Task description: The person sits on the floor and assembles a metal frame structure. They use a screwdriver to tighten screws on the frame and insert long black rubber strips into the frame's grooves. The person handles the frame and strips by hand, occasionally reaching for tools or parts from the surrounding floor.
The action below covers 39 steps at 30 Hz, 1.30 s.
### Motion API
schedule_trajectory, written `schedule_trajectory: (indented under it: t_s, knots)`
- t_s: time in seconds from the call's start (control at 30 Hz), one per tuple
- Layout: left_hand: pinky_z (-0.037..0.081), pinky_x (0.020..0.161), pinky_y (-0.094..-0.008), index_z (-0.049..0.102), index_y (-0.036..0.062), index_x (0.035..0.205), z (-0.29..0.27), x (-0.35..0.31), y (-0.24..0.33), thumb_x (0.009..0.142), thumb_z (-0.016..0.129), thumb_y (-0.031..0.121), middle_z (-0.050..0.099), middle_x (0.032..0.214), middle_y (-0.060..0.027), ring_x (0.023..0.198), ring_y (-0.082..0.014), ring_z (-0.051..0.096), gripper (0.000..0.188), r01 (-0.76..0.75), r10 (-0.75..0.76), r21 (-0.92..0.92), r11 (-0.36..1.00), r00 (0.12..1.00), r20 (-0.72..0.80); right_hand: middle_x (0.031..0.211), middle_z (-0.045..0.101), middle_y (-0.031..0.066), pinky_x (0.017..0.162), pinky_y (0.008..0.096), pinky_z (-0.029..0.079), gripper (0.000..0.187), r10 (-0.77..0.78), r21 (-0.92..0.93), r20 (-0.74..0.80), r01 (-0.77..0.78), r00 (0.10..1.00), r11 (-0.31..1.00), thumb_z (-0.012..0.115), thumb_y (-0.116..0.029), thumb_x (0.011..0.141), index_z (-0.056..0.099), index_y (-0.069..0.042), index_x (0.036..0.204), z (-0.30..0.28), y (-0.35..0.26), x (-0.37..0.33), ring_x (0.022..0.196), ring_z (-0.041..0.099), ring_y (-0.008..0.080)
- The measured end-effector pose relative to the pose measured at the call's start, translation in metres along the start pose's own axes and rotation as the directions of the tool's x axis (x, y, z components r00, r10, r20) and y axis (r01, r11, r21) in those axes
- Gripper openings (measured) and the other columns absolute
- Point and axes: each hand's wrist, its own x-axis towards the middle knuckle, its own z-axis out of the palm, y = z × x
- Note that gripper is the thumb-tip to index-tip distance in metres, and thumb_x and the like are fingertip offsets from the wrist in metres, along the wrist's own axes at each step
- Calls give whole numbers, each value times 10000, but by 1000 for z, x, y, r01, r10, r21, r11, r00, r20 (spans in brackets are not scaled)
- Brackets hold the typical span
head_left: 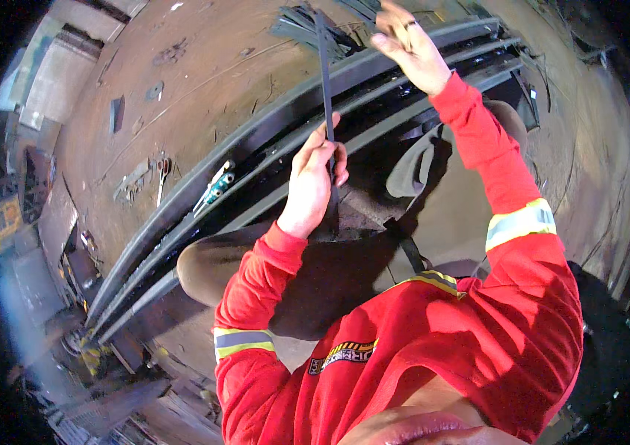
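Strip (324,68) lies gripped in the left hand (313,179), extending beyond it.

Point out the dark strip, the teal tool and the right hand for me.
Dark strip (325,70): head view, on its bare length beyond the left hand (313,174).
Teal tool (217,190): head view, on its teal body.
Right hand (416,55): head view, mid-hand.

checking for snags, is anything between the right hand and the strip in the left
Nothing visible: just open space between the right hand and the strip in the left hand. The beams lie beneath, not between.
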Motion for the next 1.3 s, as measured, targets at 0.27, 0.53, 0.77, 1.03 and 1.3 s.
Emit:
schedule_trajectory:
  t_s: [0.27,0.53,0.77,1.03,1.3]
  knots:
    - [401,598,-289,472,55,1302,-24,1,4,926,494,77,503,805,-33,691,-134,467,378,-37,24,-202,979,997,-68,1070,658,69,820,297,500,271,614,485,386,-717,689,500,510,-222,960,584,-54,1160,71,22,-35,990,625,159]
    - [427,613,-296,500,66,1269,-29,-9,4,929,517,97,523,834,-29,712,-136,497,342,32,-61,-206,978,989,-135,1015,663,71,796,297,508,257,609,537,375,-699,699,473,535,-154,941,583,-36,1164,89,45,-39,933,638,170]
    - [474,596,-323,479,48,1242,-30,-8,7,929,506,94,522,792,-36,682,-132,525,317,62,-81,-223,973,994,-77,1068,643,103,858,328,501,290,622,504,369,-711,691,491,549,-133,936,554,-15,1202,87,47,-42,985,633,206]
    - [433,584,-292,505,49,1239,-26,-11,8,928,517,104,519,811,-30,691,-129,499,316,76,-97,-194,978,990,-99,1002,674,59,813,286,497,249,651,487,325,-711,686,507,566,-141,926,605,-49,1154,88,42,-46,936,643,160]
    - [430,589,-282,521,70,1244,-25,-11,4,924,523,102,521,822,-25,696,-126,502,322,78,-93,-115,990,987,-134,924,688,42,715,266,496,191,673,525,260,-687,692,503,606,-163,896,636,-70,1061,89,40,-47,847,657,148]
